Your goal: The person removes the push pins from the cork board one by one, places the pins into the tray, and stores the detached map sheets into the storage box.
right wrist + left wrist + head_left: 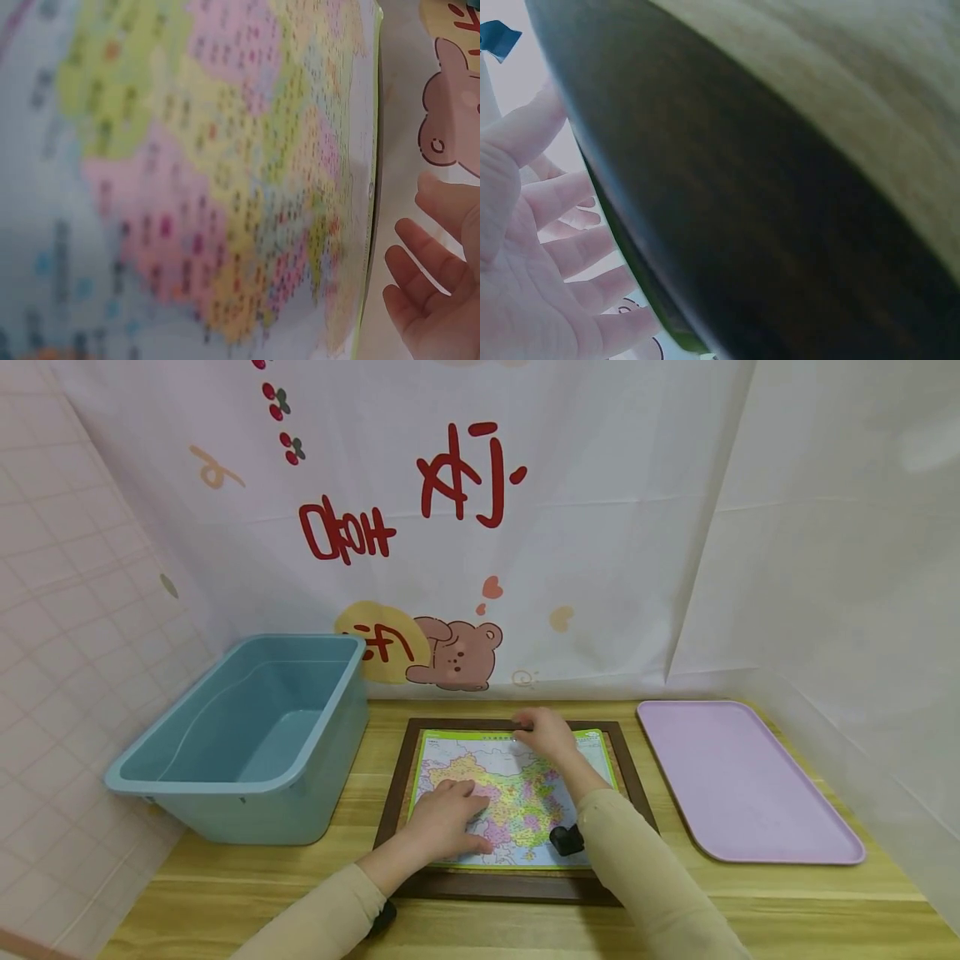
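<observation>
Map puzzle board [517,793] lies flat at centre of the wooden counter [225,893], seated in a dark brown frame [390,810]. Colourful provinces, green border.

Left hand [444,818] rests palm-down on the map at about 8 o'clock of the board; fingers [465,791] spread and fairly straight, pressing the surface, gripping nothing. Left wrist view confirms an opened palm with fingers [570,251] relaxed beside the frame's dark edge.

Right hand [546,732] sits at the board's 12 o'clock edge, fingertips on the top border. Head view suggests a light touch; whether it pinches the edge is hard to say from here. Right wrist view shows fingers [420,251] loosely extended just off the map's green rim, nothing enclosed.

Blue plastic tub [247,739] stands at 9 o'clock of the board, just beside the frame. Lilac tray [742,785] lies at 3 o'clock, near but apart. Cartoon bear backdrop [453,653] hangs behind at 12 o'clock.
</observation>
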